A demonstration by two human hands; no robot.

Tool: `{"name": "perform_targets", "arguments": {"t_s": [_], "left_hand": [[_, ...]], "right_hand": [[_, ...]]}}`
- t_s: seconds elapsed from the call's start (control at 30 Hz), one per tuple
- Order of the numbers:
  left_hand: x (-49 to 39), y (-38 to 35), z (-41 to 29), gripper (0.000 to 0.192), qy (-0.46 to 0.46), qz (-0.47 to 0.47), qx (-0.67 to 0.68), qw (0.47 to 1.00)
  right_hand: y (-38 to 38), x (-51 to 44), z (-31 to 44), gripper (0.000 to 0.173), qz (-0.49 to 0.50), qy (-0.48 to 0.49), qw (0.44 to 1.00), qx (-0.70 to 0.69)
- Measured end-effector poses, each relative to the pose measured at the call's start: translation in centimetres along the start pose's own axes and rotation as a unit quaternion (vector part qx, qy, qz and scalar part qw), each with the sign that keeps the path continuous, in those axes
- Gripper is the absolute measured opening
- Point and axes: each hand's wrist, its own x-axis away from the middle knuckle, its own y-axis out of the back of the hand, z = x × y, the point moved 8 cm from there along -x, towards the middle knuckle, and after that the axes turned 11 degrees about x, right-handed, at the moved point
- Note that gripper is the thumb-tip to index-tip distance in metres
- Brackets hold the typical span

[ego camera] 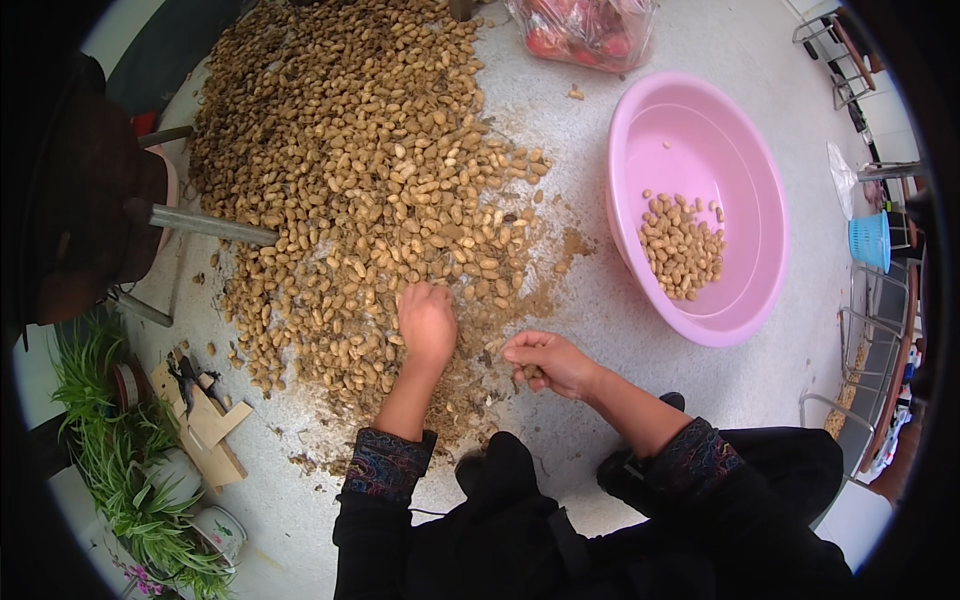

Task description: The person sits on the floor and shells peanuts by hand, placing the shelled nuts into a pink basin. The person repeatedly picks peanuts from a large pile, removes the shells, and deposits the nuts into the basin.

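A wide heap of unshelled peanuts [360, 165] covers the floor before me, thinning into loose soil and husk bits [465, 405] near my feet. My left hand [427, 322] is at the near edge of the heap, its fingertips down among the pods. Whether those fingers grip a pod is hidden by the back of the hand. To its right, above the dirt, my right hand [555, 364] is curled with a peanut [532, 371] showing under its fingers. A pink plastic basin [739, 187] stands beyond the right hand, with a small pile of peanuts [681, 244] inside.
A clear bag of red fruit [589, 34] sits at the top. Metal legs [214, 225] of a seat reach into the heap at left. Potted spider plants [127, 480] and cardboard pieces [206, 427] lie lower left. A blue basket [870, 241] stands far right, near metal-framed furniture.
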Motion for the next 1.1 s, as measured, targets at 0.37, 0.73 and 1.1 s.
{"name": "perform_targets", "arguments": {"t_s": [0.37,0.73,1.1], "left_hand": [[0.5,0.2,0.1,0.019,0.043,0.047,-0.036,0.997],[5.3,1.7,-1.9,0.018,0.122,-0.019,0.327,0.937],[6.4,1.9,-4.7,0.015,0.082,0.041,0.334,0.938]], "right_hand": [[-0.1,-0.3,-0.2,0.012,-0.067,-0.009,0.997,0.023],[0.5,-0.4,-0.1,0.018,-0.100,0.010,0.995,0.019],[-0.2,-0.6,-0.2,0.024,-0.090,-0.005,0.993,0.082]]}}
